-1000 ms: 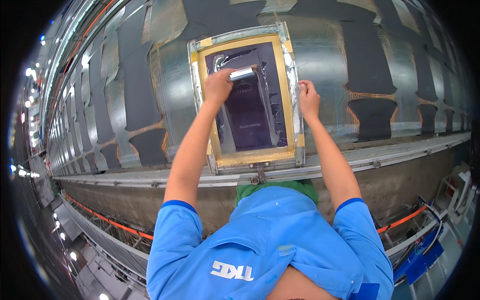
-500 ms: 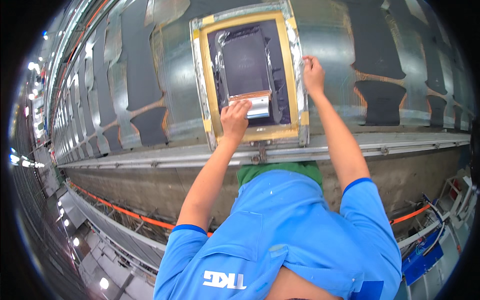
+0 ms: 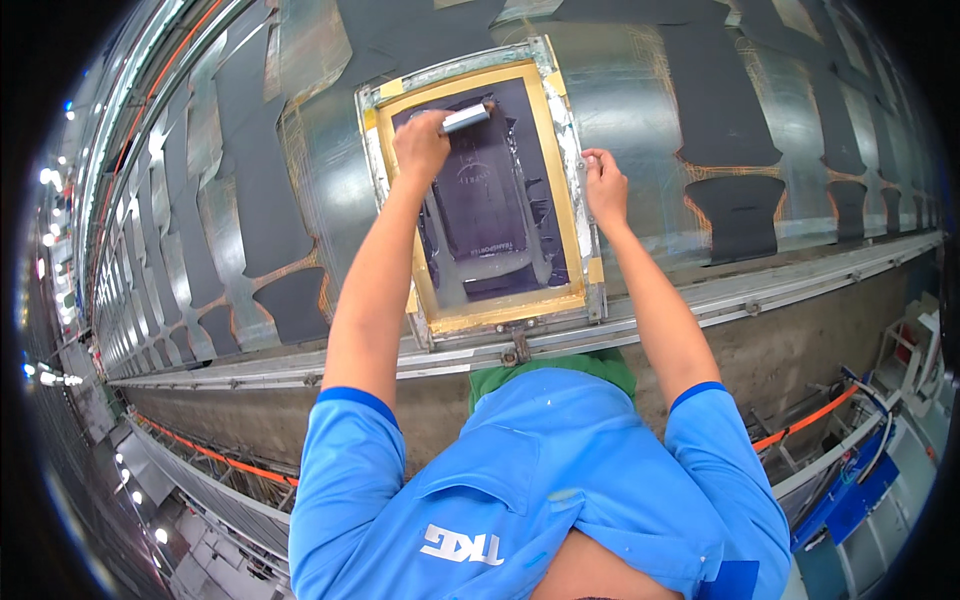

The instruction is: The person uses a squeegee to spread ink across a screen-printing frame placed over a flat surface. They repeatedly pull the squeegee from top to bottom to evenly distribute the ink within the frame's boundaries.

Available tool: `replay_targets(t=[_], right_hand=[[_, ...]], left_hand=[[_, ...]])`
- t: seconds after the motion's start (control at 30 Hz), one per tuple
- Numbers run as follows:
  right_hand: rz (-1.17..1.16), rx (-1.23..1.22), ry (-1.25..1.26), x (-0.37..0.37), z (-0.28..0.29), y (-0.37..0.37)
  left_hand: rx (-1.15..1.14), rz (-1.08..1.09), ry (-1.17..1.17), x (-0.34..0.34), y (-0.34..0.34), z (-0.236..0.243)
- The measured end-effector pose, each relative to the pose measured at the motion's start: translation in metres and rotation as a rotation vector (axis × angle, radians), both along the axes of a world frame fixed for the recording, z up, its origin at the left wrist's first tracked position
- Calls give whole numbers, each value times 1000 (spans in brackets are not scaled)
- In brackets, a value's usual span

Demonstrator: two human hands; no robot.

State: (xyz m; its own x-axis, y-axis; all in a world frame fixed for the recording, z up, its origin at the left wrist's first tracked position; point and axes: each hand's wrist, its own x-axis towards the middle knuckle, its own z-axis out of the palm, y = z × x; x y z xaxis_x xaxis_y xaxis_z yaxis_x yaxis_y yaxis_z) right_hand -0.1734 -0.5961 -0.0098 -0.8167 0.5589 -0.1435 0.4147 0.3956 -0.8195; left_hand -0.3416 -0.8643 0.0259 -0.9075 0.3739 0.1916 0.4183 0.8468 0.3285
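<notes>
A silver squeegee (image 3: 465,117) is in my left hand (image 3: 421,145), held across the upper part of a purple mesh screen (image 3: 480,205) with printed markings and smears of clear, glossy paste. Yellow tape borders the mesh inside a metal screen frame (image 3: 592,285). At the frame's right side, my right hand (image 3: 606,190) has its fingers curled onto the edge. The frame lies on a long metal printing table (image 3: 630,120).
Dark fabric cut pieces (image 3: 725,110) line the table to both sides and beyond the frame. A metal rail (image 3: 700,308) runs along the near edge. Below it are an orange cable (image 3: 225,460) and, at lower right, blue panels (image 3: 855,490) with tubing.
Half a second ago the squeegee was at the lower part of the screen; my left hand now has it back up near the top. My right hand stays at the frame's right edge.
</notes>
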Motion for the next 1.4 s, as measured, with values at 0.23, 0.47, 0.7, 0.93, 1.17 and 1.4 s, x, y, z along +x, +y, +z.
replay_targets(t=[0.23,0.47,0.7,0.93,1.17,1.4], right_hand=[[8,-41,70,0,1,-1],[-2,-66,108,-7,-7,1],[1,10,132,-8,-15,6],[-4,-29,47,-3,1,3],[-18,-50,71,-3,1,1],[1,-48,115,-2,-4,2]], left_hand=[[-140,3,4,32,11,-2],[-88,-78,35,219,-19,-8],[-28,-101,31,274,-31,-7],[16,-33,90,50,-5,-1],[-172,10,72,-30,13,-8],[-141,-26,0,116,-3,-12]])
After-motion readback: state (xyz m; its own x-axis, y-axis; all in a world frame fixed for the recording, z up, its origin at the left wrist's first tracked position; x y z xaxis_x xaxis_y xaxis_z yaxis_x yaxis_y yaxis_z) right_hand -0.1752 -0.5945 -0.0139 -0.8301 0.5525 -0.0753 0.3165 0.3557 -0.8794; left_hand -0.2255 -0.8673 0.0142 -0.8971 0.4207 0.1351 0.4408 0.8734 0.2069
